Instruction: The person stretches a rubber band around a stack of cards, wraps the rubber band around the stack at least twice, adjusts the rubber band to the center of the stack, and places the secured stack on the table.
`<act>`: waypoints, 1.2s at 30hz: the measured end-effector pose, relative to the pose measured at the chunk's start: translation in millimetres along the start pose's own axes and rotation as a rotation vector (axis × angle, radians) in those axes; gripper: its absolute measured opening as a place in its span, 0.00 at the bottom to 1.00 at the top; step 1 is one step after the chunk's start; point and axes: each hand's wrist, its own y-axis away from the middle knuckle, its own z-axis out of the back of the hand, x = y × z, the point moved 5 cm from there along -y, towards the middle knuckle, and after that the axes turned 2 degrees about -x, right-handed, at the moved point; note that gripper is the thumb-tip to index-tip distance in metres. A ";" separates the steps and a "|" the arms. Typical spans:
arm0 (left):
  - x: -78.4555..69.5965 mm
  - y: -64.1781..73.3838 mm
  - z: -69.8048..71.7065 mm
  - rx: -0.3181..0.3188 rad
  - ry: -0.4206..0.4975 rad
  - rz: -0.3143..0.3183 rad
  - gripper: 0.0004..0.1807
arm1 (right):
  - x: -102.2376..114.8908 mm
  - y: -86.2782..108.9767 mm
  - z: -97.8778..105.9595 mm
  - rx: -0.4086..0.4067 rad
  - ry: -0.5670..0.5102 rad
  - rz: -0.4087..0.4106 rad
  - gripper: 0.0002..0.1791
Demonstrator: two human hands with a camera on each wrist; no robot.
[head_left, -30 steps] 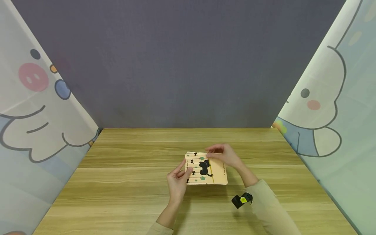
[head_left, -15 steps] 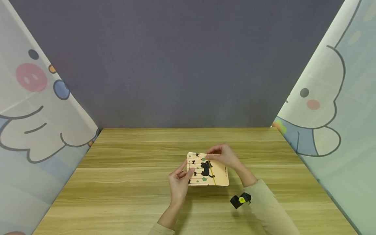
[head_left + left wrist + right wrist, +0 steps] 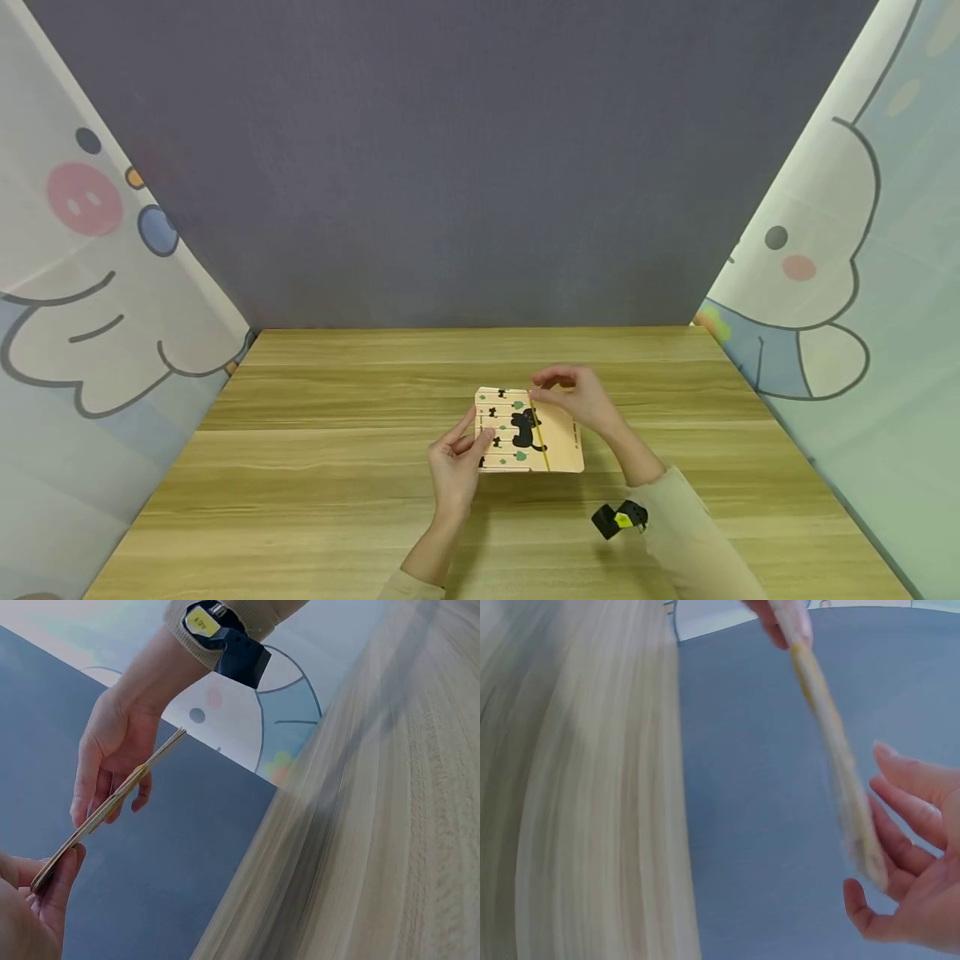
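Observation:
A cream notebook (image 3: 558,433), printed with black cats and green leaves, is held above the table. A yellow elastic band (image 3: 542,442) crosses its cover. My left hand (image 3: 454,473) grips its left side, thumb on the cover and fingers behind. My right hand (image 3: 588,402) is at the upper edge, its thumb tip by the top of the band. In the right wrist view the right hand (image 3: 922,847) has spread fingers around the notebook's end. Seen edge-on in the left wrist view, the notebook (image 3: 97,814) is a thin stack.
The wooden table (image 3: 330,467) reaches back to a dark grey panel (image 3: 480,167). Cartoon-printed cloths hang at the left (image 3: 67,333) and right (image 3: 817,250). A black wrist camera (image 3: 618,519) sits at the right sleeve.
My right hand has shifted slightly up and right, its thumb and forefinger wider apart at the notebook's top edge. The left hand and notebook have hardly moved.

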 end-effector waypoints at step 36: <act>-7.8 -15.9 14.2 -0.118 0.006 0.024 0.21 | -66.4 93.1 -54.0 -0.131 -0.705 -0.053 0.11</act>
